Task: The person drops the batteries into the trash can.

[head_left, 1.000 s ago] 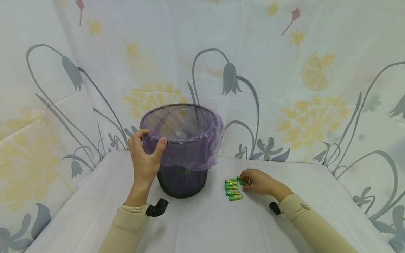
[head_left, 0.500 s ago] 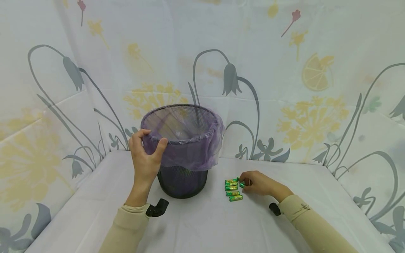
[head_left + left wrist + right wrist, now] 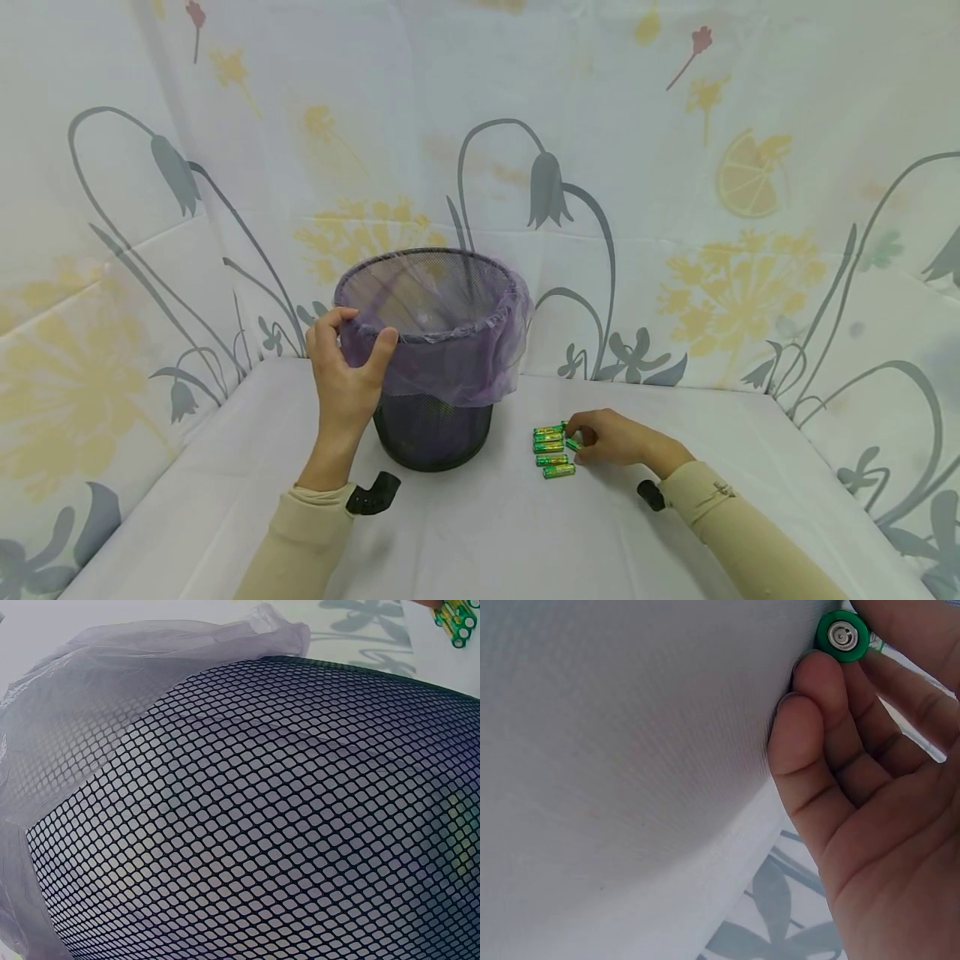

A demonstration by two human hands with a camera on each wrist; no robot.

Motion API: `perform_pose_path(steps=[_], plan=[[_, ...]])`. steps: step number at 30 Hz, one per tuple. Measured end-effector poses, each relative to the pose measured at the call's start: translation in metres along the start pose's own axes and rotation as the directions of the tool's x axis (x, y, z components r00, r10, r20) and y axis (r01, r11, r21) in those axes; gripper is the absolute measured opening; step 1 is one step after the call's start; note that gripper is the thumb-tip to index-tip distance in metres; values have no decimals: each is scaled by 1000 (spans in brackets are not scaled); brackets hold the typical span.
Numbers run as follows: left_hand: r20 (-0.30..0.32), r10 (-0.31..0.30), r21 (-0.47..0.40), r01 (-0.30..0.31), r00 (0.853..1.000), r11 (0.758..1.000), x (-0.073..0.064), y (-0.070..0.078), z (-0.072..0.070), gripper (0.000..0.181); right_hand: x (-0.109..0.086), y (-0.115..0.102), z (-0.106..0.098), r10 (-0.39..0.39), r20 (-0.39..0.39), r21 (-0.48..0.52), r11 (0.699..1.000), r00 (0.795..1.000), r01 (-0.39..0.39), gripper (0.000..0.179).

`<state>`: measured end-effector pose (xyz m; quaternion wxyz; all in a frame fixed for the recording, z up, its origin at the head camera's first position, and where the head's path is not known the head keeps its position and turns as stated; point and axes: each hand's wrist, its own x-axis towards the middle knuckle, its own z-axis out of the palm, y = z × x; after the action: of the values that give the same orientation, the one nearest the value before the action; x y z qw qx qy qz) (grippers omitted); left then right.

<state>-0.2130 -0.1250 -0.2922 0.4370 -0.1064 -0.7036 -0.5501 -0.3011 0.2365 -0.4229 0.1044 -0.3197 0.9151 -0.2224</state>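
Note:
A black mesh wastebasket [image 3: 435,433] stands upright, lined with a thin purple bag [image 3: 450,367] folded over its rim. My left hand [image 3: 343,383] holds the near left of this rim, with the thumb and fingers spread along it. Right of the basket, several green and yellow batteries [image 3: 548,447] lie side by side on the white cloth. At their right edge my right hand [image 3: 618,437] pinches one battery [image 3: 843,635] between thumb and fingers. The end of that battery faces the right wrist camera. Part of another battery behind the fingertips is hidden.
White cloth [image 3: 480,533] covers the table, and a flower-printed cloth [image 3: 630,100] hangs behind and at both sides. A black wrist mount [image 3: 373,493] sticks out from the left sleeve, another [image 3: 651,495] from the right. Through the mesh, yellow-green shapes [image 3: 459,832] show dimly.
My right hand has shifted slightly nearer to the front, and the battery at its fingertips has moved a little with it. The left hand keeps its place on the rim.

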Motion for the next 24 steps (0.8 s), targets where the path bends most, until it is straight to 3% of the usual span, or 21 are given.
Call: perform_pose_path(steps=[10,24], plan=[[-1,-4,-2,4,1000,1000,-1,2,-1,45,-1,-2,-1,-24,10,1,1000,1000,23,24],[-10,39,2,-39,999,999,0,-1,0,45,-4,-4,-7,64,-13,-14,998,998,-64,22]])
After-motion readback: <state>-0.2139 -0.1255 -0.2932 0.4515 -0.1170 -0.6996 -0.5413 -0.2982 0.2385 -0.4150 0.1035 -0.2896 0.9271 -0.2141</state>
